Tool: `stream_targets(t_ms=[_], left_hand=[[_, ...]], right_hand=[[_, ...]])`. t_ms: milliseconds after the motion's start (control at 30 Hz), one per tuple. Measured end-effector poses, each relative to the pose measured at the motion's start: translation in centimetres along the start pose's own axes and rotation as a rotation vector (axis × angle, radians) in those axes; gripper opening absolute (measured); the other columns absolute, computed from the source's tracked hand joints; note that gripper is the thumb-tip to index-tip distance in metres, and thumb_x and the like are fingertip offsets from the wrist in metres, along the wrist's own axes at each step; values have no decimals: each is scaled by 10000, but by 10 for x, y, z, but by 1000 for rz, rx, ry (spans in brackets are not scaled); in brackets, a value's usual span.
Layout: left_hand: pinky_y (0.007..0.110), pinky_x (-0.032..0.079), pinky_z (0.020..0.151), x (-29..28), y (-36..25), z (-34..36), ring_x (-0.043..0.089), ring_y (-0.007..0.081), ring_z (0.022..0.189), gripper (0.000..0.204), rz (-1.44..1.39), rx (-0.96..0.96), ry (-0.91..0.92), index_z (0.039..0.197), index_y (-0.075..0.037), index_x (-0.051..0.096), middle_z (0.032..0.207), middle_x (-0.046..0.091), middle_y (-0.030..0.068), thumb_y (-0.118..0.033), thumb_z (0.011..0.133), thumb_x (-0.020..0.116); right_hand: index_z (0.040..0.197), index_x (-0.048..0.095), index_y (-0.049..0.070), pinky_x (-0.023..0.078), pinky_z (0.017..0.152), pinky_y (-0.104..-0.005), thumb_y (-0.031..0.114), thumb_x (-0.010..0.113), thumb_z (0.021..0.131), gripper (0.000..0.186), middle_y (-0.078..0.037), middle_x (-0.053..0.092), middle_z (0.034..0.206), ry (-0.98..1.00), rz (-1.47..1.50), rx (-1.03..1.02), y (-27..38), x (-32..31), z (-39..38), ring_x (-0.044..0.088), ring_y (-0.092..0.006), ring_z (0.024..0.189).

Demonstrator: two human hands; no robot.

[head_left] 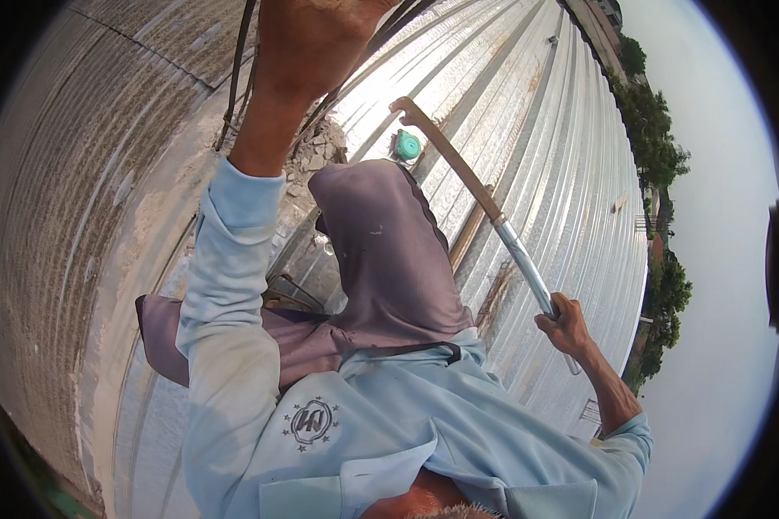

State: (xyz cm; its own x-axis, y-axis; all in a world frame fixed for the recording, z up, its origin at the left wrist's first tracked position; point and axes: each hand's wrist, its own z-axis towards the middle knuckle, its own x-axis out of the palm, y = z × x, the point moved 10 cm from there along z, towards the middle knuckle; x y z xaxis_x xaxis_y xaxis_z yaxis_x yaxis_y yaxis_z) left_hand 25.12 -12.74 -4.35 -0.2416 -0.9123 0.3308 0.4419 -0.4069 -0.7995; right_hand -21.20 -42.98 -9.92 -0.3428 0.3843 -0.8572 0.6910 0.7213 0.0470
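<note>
The hooked tool slants over the roof; the right hand wraps its fingers round the near end, probably for reach. Far left, the left hand is beside dark strands, fingers cropped: cannot tell.

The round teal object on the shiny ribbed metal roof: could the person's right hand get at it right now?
Probably not: the right hand is closed around the silver tubular handle of a hooked, rusty-bladed tool, well away from the round teal object. Nothing appears to cover that object, though.
</note>
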Motion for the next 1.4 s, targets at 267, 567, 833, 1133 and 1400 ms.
stream_targets(t_ms=[267, 567, 833, 1133, 1400], left_hand=[[301, 532, 757, 23, 71, 6, 674, 156, 861, 229, 329, -82, 311, 1106, 17, 671, 916, 711, 109, -58, 891, 658], [297, 442, 587, 43, 75, 9, 585, 102, 658, 196, 274, -331, 523, 897, -32, 721, 701, 649, 23, -209, 942, 648], [237, 434, 581, 28, 84, 14, 527, 72, 624, 267, 94, -378, 419, 929, -31, 714, 719, 630, 14, -274, 1004, 632], [229, 427, 604, 34, 57, 20, 539, 90, 645, 299, -95, -285, 444, 851, -58, 691, 713, 618, 10, -303, 1014, 638], [239, 400, 585, 28, 75, 25, 482, 74, 621, 328, -52, -323, 456, 834, -63, 681, 672, 557, -16, -322, 1027, 626]], right_hand=[[879, 597, -16, 417, 472, -336, 179, 674, 799, 224, -48, 519, 607, 264, 407, -58, 57, 93, 106, 519, -140, 516], [822, 564, 15, 406, 432, -321, 170, 651, 810, 178, -20, 506, 583, 398, 445, -108, 85, 100, 151, 517, -131, 478], [831, 586, 5, 419, 437, -328, 165, 655, 838, 175, -33, 525, 582, 475, 380, -137, 107, 89, 159, 536, -139, 479], [801, 612, -34, 433, 441, -337, 154, 670, 870, 209, -65, 556, 583, 520, 234, -155, 158, 24, 151, 557, -153, 480], [807, 590, -39, 432, 457, -345, 161, 662, 874, 223, -67, 552, 599, 481, 170, -174, 152, 23, 158, 553, -143, 515]])
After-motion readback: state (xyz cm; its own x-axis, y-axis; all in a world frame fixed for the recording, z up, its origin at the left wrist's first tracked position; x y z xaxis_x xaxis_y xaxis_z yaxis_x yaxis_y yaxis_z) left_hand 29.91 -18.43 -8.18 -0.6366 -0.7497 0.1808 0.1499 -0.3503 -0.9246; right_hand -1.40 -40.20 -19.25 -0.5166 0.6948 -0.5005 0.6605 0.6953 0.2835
